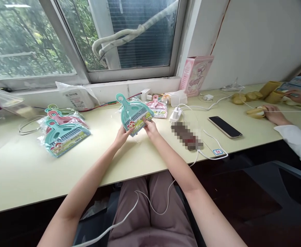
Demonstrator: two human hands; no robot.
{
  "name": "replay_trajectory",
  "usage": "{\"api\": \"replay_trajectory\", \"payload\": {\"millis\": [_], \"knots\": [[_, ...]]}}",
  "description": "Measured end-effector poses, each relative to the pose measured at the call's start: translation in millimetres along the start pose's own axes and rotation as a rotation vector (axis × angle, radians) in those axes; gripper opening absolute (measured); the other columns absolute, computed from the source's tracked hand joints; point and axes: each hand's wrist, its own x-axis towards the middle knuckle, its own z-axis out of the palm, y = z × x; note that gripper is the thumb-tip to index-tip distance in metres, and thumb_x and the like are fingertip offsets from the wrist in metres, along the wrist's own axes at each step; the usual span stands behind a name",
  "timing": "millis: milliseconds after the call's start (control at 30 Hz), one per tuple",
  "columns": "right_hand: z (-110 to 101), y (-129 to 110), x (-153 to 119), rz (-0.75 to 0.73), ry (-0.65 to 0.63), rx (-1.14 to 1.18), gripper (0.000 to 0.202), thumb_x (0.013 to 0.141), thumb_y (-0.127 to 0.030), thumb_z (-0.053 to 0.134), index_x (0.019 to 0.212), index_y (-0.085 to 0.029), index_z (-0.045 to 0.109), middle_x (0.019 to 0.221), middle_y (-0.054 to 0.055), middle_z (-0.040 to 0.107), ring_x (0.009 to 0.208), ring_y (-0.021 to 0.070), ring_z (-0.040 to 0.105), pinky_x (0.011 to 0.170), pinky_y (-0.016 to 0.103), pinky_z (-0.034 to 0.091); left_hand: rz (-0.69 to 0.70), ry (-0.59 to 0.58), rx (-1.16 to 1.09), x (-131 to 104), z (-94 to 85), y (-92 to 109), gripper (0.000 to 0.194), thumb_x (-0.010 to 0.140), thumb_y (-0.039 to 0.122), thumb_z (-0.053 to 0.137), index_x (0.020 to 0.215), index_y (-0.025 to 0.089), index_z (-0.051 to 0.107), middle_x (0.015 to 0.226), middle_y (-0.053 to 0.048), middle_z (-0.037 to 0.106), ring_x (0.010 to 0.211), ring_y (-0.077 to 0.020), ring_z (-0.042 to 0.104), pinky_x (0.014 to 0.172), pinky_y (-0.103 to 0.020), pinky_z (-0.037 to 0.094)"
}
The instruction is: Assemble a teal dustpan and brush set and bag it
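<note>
Both forearms reach up from the lap to one teal dustpan-and-brush set (134, 115) in a clear wrapper, held tilted just above the tabletop (24, 171); the left hand (122, 134) pinches its lower left corner and the right hand (150, 127) pinches the lower right edge by the printed card, so each grip is closed on the packet, fingers under and thumbs on top; a white cable (150, 206) trails across the lap below the grip

Left of the grip, well apart, lies a stack of wrapped sets (63, 132), teal on top with pink and green beneath; just beyond the held packet, touching or nearly touching its far edge, lies a pink set (157, 107), also wrapped; judging by this, several packets are already gathered in the stack, one is in hand and the pink one is not yet handled, though whether the held wrapper is sealed cannot be told

Right of the grip sit a white charger (175, 114) and a dark phone (225, 127); far right, a co-worker's hand (275, 115) rests on yellow pieces (255, 111); behind stands a pink box (195, 73) by the window sill
</note>
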Motion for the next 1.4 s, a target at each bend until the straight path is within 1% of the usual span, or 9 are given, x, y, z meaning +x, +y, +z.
{"api": "replay_trajectory", "payload": {"millis": [133, 233, 467, 667, 900, 1000, 1200, 1300, 1400], "knots": [[-1.5, 0.7, -2.1, -0.036, -0.017, -0.015, 0.022, 0.073, -0.005, 0.069, 0.092, -0.017, 0.065, 0.077, -0.001, 0.073, 0.076, 0.0129, 0.068, 0.078, 0.025, 0.058, -0.020, -0.003, 0.018, 0.2, -2.8, 1.3, 0.059, 0.079, 0.061, 0.059, 0.113, 0.013, 0.063, 0.107, -0.013, 0.071, 0.100, -0.0311, 0.067, 0.084, -0.041, 0.052], [-1.4, 3.0, -3.6, -0.046, -0.007, -0.026, 0.023, 0.073, -0.007, 0.070, 0.093, -0.017, 0.065, 0.078, -0.001, 0.073, 0.078, 0.0139, 0.069, 0.080, 0.027, 0.058, -0.021, -0.007, -0.046, -1.5, -5.0, 1.4, 0.057, 0.077, 0.055, 0.064, 0.118, 0.016, 0.061, 0.121, -0.012, 0.066, 0.115, -0.0314, 0.060, 0.096, -0.044, 0.047], [-1.3, 4.4, -4.2, 0.010, -0.013, -0.048, 0.016, 0.075, -0.008, 0.069, 0.087, -0.017, 0.064, 0.077, 0.000, 0.073, 0.076, 0.0137, 0.068, 0.074, 0.025, 0.059, -0.009, -0.029, -0.053, -6.6, -2.9, 2.9, 0.061, 0.070, 0.041, 0.074, 0.120, 0.014, 0.054, 0.115, -0.015, 0.065, 0.083, -0.0274, 0.069, 0.073, -0.047, 0.058], [-0.5, 4.7, -3.2, 0.065, 0.025, -0.027, 0.006, 0.079, -0.009, 0.064, 0.081, -0.015, 0.063, 0.074, 0.000, 0.071, 0.069, 0.0121, 0.067, 0.074, 0.025, 0.059, -0.021, -0.005, -0.029, -2.6, -6.0, 1.4, 0.059, 0.068, 0.039, 0.075, 0.117, 0.015, 0.053, 0.112, -0.013, 0.066, 0.081, -0.0262, 0.069, 0.066, -0.043, 0.060], [2.3, 2.9, -3.2, 0.081, 0.037, -0.049, 0.003, 0.084, -0.018, 0.063, 0.084, -0.015, 0.062, 0.072, 0.002, 0.072, 0.066, 0.0128, 0.068, 0.068, 0.026, 0.060, -0.017, 0.005, -0.045, -4.9, -5.4, 11.2, 0.060, 0.066, 0.034, 0.076, 0.119, 0.017, 0.052, 0.107, -0.011, 0.066, 0.076, -0.0243, 0.068, 0.064, -0.041, 0.060], [0.1, -2.5, -1.3, 0.130, 0.010, -0.161, 0.008, 0.086, -0.021, 0.063, 0.083, -0.014, 0.062, 0.069, 0.004, 0.072, 0.065, 0.0146, 0.069, 0.065, 0.027, 0.061, -0.022, 0.020, -0.074, -4.2, -7.8, 9.8, 0.059, 0.065, 0.031, 0.074, 0.118, 0.017, 0.052, 0.108, -0.011, 0.066, 0.080, -0.0235, 0.067, 0.066, -0.041, 0.060], [-11.4, -28.3, -0.7, 0.255, -0.207, -0.612, 0.025, 0.086, -0.036, 0.065, 0.077, -0.012, 0.065, 0.070, 0.012, 0.073, 0.061, 0.0191, 0.071, 0.053, 0.025, 0.056, -0.034, 0.055, -0.107, 2.3, -19.4, 0.7, 0.059, 0.063, 0.026, 0.071, 0.118, 0.017, 0.053, 0.106, -0.009, 0.066, 0.079, -0.0218, 0.068, 0.067, -0.044, 0.061], [-14.5, -37.8, -2.6, 0.197, -0.232, -0.706, 0.032, 0.089, -0.038, 0.061, 0.073, -0.011, 0.067, 0.073, 0.013, 0.074, 0.058, 0.0171, 0.070, 0.053, 0.023, 0.054, -0.023, 0.110, -0.116, 5.9, -29.6, -0.1, 0.059, 0.062, 0.024, 0.071, 0.118, 0.017, 0.054, 0.101, -0.007, 0.066, 0.076, -0.0195, 0.067, 0.067, -0.042, 0.062], [-15.5, -40.2, -1.3, -0.028, -0.125, -0.759, 0.027, 0.092, -0.032, 0.053, 0.080, -0.013, 0.069, 0.081, 0.008, 0.074, 0.055, 0.0122, 0.066, 0.056, 0.022, 0.052, -0.046, 0.218, -0.183, 10.9, -43.5, 1.4, 0.057, 0.059, 0.020, 0.071, 0.113, 0.017, 0.055, 0.098, -0.006, 0.067, 0.077, -0.0191, 0.067, 0.067, -0.038, 0.062]]}}
